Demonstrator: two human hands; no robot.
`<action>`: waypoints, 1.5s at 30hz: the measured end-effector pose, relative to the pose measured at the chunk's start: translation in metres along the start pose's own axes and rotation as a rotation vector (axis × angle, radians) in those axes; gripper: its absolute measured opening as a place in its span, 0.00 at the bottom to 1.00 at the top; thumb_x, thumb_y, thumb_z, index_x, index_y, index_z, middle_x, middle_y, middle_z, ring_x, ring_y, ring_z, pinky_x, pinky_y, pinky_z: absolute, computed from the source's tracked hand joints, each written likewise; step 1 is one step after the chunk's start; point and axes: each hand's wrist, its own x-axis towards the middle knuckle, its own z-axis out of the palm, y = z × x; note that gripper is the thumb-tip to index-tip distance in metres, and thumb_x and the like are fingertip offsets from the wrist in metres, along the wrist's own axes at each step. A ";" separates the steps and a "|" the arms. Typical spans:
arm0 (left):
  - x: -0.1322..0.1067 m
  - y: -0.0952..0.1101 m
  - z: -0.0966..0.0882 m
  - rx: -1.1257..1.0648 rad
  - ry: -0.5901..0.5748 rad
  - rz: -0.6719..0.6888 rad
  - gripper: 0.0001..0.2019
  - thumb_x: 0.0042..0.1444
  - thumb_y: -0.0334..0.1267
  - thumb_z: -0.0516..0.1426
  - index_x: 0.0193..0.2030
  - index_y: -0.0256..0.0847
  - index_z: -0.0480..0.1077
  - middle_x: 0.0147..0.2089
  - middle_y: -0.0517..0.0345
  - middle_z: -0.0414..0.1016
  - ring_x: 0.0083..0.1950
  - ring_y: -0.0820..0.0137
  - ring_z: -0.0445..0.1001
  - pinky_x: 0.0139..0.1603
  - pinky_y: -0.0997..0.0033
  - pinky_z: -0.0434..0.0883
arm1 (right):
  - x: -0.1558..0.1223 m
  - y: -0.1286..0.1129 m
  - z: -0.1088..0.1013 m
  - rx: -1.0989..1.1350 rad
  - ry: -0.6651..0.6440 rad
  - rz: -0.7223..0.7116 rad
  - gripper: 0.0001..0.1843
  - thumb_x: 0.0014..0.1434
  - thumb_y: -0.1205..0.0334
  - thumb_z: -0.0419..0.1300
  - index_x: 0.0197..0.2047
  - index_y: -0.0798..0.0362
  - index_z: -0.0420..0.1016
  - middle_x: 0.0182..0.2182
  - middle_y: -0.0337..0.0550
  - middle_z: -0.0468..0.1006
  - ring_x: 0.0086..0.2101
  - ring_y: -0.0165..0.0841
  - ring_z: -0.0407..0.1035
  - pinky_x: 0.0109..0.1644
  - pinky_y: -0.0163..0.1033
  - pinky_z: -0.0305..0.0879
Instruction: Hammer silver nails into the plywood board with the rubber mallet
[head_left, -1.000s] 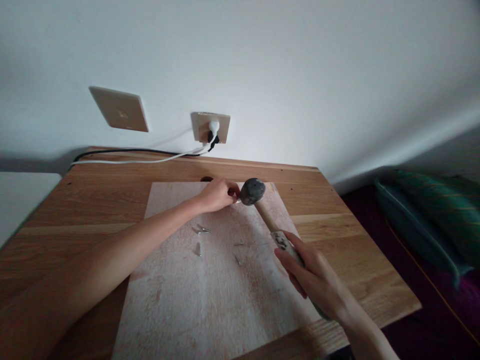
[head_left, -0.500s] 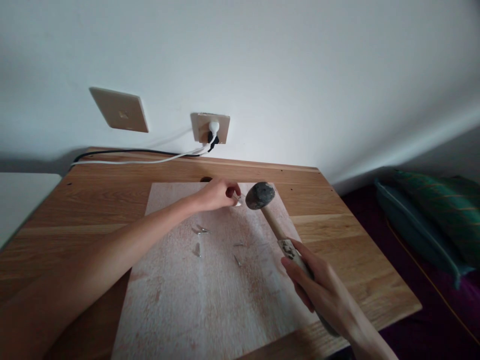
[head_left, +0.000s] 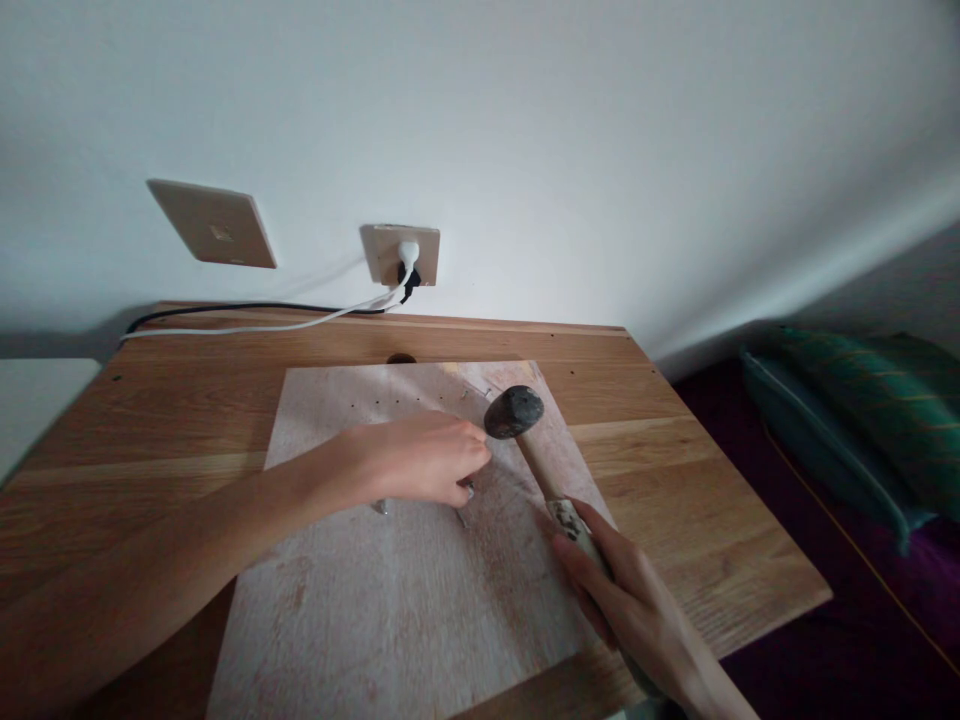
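Note:
My left hand (head_left: 431, 458) is low over the whitish board (head_left: 322, 620), thumb and fingers closed together on a small shiny nail (head_left: 470, 490), mostly hidden. One loose nail (head_left: 461, 517) lies just below these fingertips, and another nail (head_left: 382, 507) shows under the wrist. Wrapped round the handle, my right hand (head_left: 630, 590) holds a mallet (head_left: 515, 412) with a dark head raised over the board's right side. Near the far edge, thin nails (head_left: 487, 392) stick up from the board, left of a row of small dark dots (head_left: 397, 401).
The board rests on a wooden desk (head_left: 675, 520) against a white wall. White and black cables (head_left: 300, 325) run from a wall socket (head_left: 427, 255) along the desk's back. A round hole (head_left: 401, 358) is behind the board. Green cushions (head_left: 847, 430) lie at right.
My left hand has come back toward me from the far edge nails to the loose nails, uncovering the row of dots. The mallet stays raised in my right hand. The view shifted slightly.

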 end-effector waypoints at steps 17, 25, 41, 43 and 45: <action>-0.017 -0.088 -0.044 -0.208 0.315 -0.194 0.04 0.53 0.34 0.62 0.36 0.41 0.77 0.32 0.59 0.79 0.33 0.72 0.73 0.36 0.71 0.65 | 0.001 0.002 0.001 0.022 0.030 0.035 0.36 0.70 0.32 0.54 0.66 0.52 0.69 0.20 0.27 0.62 0.17 0.28 0.57 0.19 0.31 0.53; -0.009 -0.102 -0.032 -0.299 0.313 -0.156 0.06 0.56 0.35 0.61 0.39 0.40 0.79 0.34 0.58 0.81 0.33 0.73 0.74 0.36 0.74 0.66 | 0.001 0.002 0.000 -0.002 0.008 0.032 0.37 0.70 0.31 0.54 0.66 0.54 0.70 0.19 0.27 0.62 0.17 0.28 0.56 0.20 0.32 0.53; 0.001 -0.104 -0.016 -0.339 0.437 -0.236 0.02 0.51 0.31 0.62 0.33 0.39 0.75 0.29 0.63 0.77 0.31 0.73 0.72 0.36 0.73 0.67 | 0.001 0.002 0.001 0.015 0.012 0.013 0.35 0.71 0.33 0.54 0.64 0.54 0.71 0.17 0.25 0.60 0.16 0.27 0.55 0.19 0.31 0.52; 0.001 -0.103 -0.016 -0.330 0.433 -0.242 0.02 0.51 0.31 0.62 0.33 0.40 0.75 0.28 0.63 0.77 0.31 0.73 0.72 0.36 0.73 0.66 | 0.001 0.003 0.000 0.010 0.011 0.014 0.35 0.71 0.33 0.54 0.64 0.54 0.71 0.18 0.26 0.61 0.16 0.27 0.55 0.19 0.31 0.52; 0.001 -0.102 -0.015 -0.324 0.427 -0.246 0.02 0.51 0.31 0.63 0.33 0.40 0.75 0.28 0.63 0.77 0.31 0.73 0.72 0.36 0.72 0.66 | 0.001 0.004 0.001 0.008 0.020 0.014 0.35 0.71 0.34 0.55 0.65 0.54 0.70 0.18 0.26 0.62 0.17 0.27 0.56 0.19 0.31 0.52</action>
